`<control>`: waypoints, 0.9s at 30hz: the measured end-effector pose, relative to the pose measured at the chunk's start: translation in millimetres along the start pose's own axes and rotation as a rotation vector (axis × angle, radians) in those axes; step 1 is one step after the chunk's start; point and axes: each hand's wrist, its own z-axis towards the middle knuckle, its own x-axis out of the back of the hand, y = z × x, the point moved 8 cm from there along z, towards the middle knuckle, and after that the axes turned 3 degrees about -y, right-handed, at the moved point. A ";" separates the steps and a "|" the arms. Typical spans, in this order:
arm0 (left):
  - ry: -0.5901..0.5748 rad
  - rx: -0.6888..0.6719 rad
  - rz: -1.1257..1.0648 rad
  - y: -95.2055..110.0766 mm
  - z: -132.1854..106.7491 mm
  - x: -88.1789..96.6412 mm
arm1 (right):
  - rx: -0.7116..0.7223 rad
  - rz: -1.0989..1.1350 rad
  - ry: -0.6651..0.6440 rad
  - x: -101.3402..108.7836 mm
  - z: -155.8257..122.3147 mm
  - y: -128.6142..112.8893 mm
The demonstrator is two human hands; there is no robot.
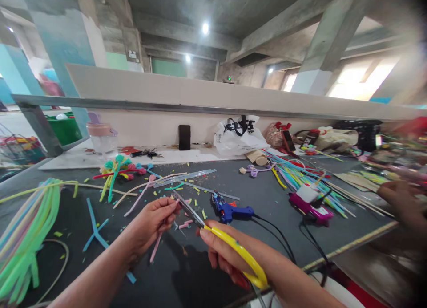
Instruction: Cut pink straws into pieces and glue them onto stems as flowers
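Observation:
My left hand (160, 218) pinches a pink pipe cleaner (156, 248), whose lower end hangs below the fingers. Wrapped in my right hand (222, 250) is a pair of scissors (230, 241) with yellow handles. The scissor blades point up and left, and their tips are at the pink stem by my left fingertips. Whether the blades touch it I cannot tell. A blue glue gun (231, 211) lies just beyond my right hand. Small cut pink and yellow bits (186, 223) are scattered around the blades.
A bundle of green and coloured pipe cleaners (33, 241) lies at left, near a blue forked piece (95, 230). Finished-looking coloured flowers (116, 170) sit behind. A cup (102, 136), phone (184, 137) and white bag (238, 136) line the back. At right, another person's hand (396, 194) shows.

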 end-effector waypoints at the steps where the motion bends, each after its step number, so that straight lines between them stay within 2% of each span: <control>1: -0.003 0.005 0.005 -0.7 0.1 0.0 | 0.000 -0.030 0.003 -0.9 -0.2 -1.4; 5: 0.003 0.023 0.009 -1.7 -0.6 0.4 | 0.005 -0.136 0.017 -2.1 -1.5 -5.8; 9: 0.007 0.014 -0.004 -0.7 -0.4 -0.3 | 0.049 -0.127 0.069 -0.1 -2.6 -8.2; 14: 0.036 0.000 -0.020 -4.1 2.3 6.7 | 0.038 -0.023 0.019 -0.3 -1.0 -0.8; 18: 0.089 -0.050 -0.131 -1.6 2.2 13.4 | 0.090 0.179 -0.054 3.5 1.4 3.0; 22: 0.019 -0.118 -0.306 5.9 -1.5 4.9 | 0.215 0.362 -0.299 -6.6 15.9 4.4; 24: -0.033 -0.136 -0.325 8.4 -3.5 -0.5 | 0.223 0.481 -0.443 -16.0 24.0 6.6; 27: -0.073 -0.158 -0.323 11.1 -4.7 -3.8 | 0.217 0.635 -0.590 -26.9 28.1 4.2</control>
